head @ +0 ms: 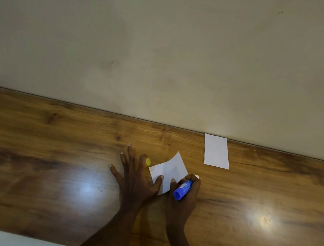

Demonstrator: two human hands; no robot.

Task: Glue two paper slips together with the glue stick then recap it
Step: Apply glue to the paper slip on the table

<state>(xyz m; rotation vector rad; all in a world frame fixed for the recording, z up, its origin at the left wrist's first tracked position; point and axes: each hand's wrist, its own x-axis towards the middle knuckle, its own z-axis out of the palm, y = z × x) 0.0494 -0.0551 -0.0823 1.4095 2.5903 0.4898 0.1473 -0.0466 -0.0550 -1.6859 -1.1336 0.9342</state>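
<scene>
- The left hand lies flat and spread on the wooden table, its thumb pressing the near edge of a white paper slip to pin it; it holds nothing in a grip.
- The right hand has a closed grip around the blue glue stick, whose blue base points toward the camera. Its glue end points down and away toward the pinned slip, hidden behind the fingers, so contact with the paper cannot be confirmed.
- A yellow cap sits on the table just beyond the left hand's index finger, close to the slip's left corner, so the stick looks uncapped.
- The second paper slip lies well apart to the right, against the wall.
- Judging by this, gluing is at or near the spreading stage; joining the slips and recapping remain.
- Risks from here:
  - The slip is held only by a thumb on one edge. A stroke pushed toward that thumb could buckle or crease the thin paper, and a stroke off its edge could smear glue on the table.
  - The far corner looks slightly lifted, so glue may miss it.
  - The left hand could nudge the cap and roll it away.
  - Sticky fingers could lift or skew the slip when the other one is fetched.
</scene>
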